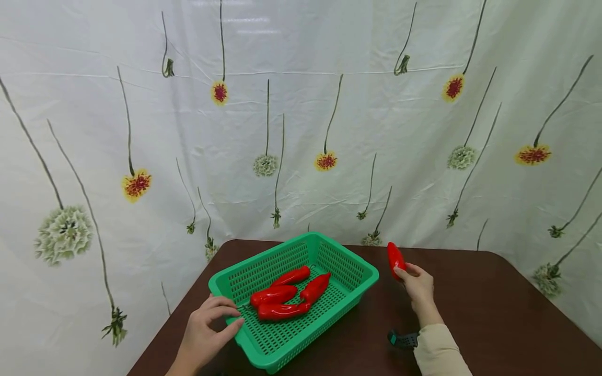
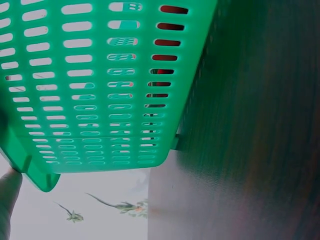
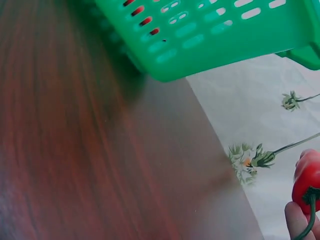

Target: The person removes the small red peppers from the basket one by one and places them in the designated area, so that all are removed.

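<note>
A green plastic basket (image 1: 301, 344) with slotted walls stands on the dark table, and several red peppers (image 1: 277, 295) lie in its left half. At the basket's near left rim, my left hand (image 1: 207, 326) holds the edge with bent fingers. In the left wrist view, one finger (image 2: 9, 197) meets the rim and the outer basket wall (image 2: 100, 100) fills much of the view. To the right of the basket, my right hand (image 1: 416, 284) pinches another red pepper (image 1: 395, 258) above the table. The right wrist view shows that pepper's green stem (image 3: 311, 200) beside the fingers.
The dark wooden table (image 1: 494, 313) extends to the right of the basket. Behind it hangs a pale cloth (image 1: 301, 120) printed with flowers. A dark band (image 1: 403, 339) with a small device is on my right wrist.
</note>
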Action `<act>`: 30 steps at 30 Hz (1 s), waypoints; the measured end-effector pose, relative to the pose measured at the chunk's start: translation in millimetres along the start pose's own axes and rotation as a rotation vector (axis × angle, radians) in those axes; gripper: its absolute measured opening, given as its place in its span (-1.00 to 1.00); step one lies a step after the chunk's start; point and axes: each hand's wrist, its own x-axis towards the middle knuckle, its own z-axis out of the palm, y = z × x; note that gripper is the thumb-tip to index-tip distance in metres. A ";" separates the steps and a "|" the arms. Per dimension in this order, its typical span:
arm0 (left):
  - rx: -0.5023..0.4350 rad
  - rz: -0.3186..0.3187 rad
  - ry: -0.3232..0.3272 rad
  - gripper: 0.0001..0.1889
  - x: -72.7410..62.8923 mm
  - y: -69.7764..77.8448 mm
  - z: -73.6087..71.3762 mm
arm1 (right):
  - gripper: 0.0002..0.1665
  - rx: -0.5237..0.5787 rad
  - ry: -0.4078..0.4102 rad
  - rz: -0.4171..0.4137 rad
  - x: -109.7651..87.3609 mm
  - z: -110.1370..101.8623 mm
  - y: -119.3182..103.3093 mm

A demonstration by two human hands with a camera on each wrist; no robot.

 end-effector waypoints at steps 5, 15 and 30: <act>0.010 -0.023 -0.002 -0.64 -0.2 1.4 -0.1 | -0.32 -0.010 0.033 0.004 0.4 0.3 1.6; 0.033 -0.028 -0.006 -0.58 0.3 2.1 -0.1 | -0.37 -0.072 0.086 0.015 -1.0 -0.1 8.2; 0.019 -0.017 -0.012 -0.63 0.7 2.3 -1.0 | -0.34 -0.194 0.094 0.035 -3.7 -1.6 12.7</act>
